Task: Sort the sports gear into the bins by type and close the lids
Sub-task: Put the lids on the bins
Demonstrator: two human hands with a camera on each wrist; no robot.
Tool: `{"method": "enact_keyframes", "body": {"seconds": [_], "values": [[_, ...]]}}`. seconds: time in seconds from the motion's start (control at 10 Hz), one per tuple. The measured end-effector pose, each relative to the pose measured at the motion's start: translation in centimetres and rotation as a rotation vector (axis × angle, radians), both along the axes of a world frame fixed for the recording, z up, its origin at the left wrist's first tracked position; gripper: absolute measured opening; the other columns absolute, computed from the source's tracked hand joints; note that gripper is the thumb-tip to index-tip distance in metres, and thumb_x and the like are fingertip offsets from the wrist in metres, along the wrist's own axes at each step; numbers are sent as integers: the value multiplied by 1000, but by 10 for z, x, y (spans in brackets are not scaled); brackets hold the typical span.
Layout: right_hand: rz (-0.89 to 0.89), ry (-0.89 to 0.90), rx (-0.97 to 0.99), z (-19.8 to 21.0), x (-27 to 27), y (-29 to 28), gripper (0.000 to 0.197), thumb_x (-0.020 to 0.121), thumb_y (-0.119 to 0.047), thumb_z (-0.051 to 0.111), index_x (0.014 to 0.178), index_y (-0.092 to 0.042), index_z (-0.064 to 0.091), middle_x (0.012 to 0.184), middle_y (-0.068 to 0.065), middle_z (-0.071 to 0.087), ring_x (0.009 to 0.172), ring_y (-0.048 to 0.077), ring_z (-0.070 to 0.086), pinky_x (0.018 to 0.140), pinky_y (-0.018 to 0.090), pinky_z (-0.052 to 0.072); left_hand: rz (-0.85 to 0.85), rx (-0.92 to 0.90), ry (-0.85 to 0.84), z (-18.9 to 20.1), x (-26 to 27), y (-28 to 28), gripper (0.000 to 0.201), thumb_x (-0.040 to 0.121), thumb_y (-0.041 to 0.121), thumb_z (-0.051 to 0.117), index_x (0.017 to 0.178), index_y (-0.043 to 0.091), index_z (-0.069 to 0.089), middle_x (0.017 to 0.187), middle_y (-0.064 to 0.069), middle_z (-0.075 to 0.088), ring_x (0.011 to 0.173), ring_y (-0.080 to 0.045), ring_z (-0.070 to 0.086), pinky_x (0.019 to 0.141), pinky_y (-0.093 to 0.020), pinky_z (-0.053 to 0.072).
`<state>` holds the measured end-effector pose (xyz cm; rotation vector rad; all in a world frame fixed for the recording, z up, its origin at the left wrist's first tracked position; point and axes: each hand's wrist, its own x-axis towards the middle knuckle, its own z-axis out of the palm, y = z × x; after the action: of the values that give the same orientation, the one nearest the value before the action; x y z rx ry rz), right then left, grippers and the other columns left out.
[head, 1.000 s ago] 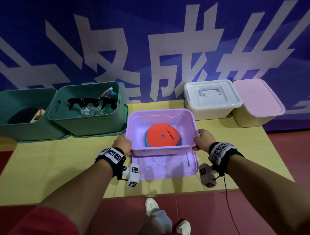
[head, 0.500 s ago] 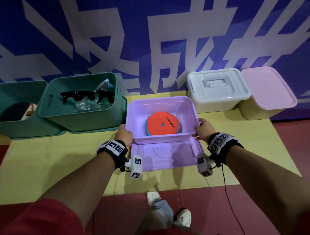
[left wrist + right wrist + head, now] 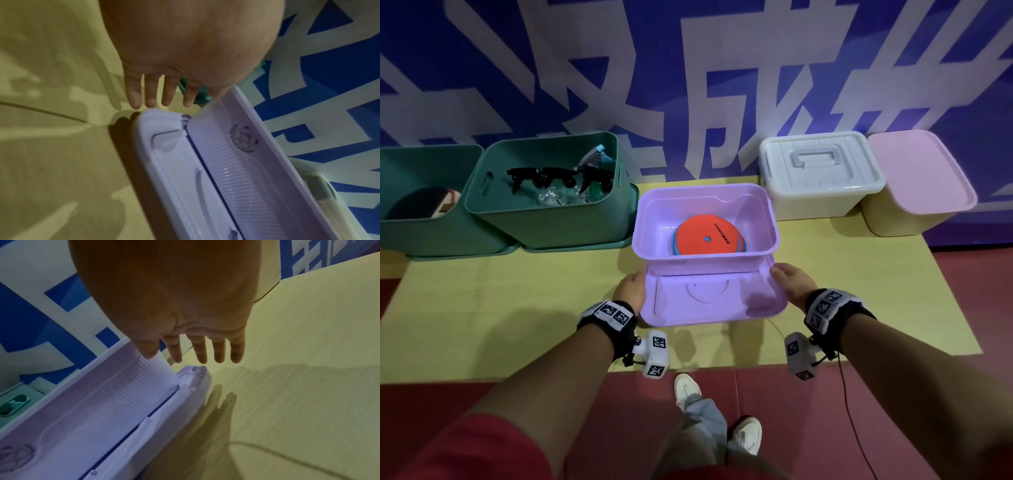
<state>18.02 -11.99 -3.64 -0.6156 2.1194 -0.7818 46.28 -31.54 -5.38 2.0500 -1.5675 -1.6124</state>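
Note:
An open purple bin (image 3: pixel 705 258) stands mid-table, with an orange disc (image 3: pixel 705 238) on top of a stack of flat discs inside. Its near side rests on the purple lid (image 3: pixel 709 301), which lies upside down in front of it. My left hand (image 3: pixel 631 289) is at the lid's left edge with its fingers (image 3: pixel 160 95) straight, just above the lid's corner (image 3: pixel 156 123). At the lid's right edge my right hand (image 3: pixel 789 282) also has straight fingers (image 3: pixel 205 350), over the other corner (image 3: pixel 193 376). Neither hand grips anything.
Two open green bins (image 3: pixel 544 212) (image 3: pixel 421 222) stand at the back left, the nearer one holding black and clear gear. A lidded white bin (image 3: pixel 822 174) and a pink-lidded cream bin (image 3: pixel 917 178) are at the back right. The yellow table's (image 3: pixel 482 308) front edge is near my wrists.
Both hands have let go of the purple bin's side rims and dropped to the edges of the lid. The bin now stands farther back on the lid.

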Motion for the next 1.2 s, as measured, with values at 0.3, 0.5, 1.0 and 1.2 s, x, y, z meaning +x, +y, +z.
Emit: {"method": "enact_keyframes", "body": {"seconds": [0.3,0.5,1.0,1.2], "values": [[-29,-150,144,-8,18,27,49,93,2,39,138,-15,45,87,17,63,53,22,56,43,24,46,-31,22,74,11,20,53,53,93,-4,40,142,18,44,106,-15,60,63,-28,57,56,-32,45],[-48,-128,125,2,23,34,48,93,2,35,138,-8,45,80,16,57,46,22,55,39,22,47,-11,-15,70,22,23,65,52,92,-4,37,139,15,47,81,-12,60,54,-25,50,54,-30,42],[18,0,109,47,28,44,11,96,-12,43,93,-13,54,88,18,57,76,27,54,72,43,52,62,-30,153,80,29,76,15,93,13,45,96,15,60,73,-7,53,53,-22,48,55,-27,39],[76,-35,64,93,32,43,26,96,-7,50,72,-17,46,95,18,56,80,39,61,71,46,53,108,-97,211,110,29,74,22,93,24,47,83,6,55,65,-8,48,51,-23,47,52,-26,36]]}}
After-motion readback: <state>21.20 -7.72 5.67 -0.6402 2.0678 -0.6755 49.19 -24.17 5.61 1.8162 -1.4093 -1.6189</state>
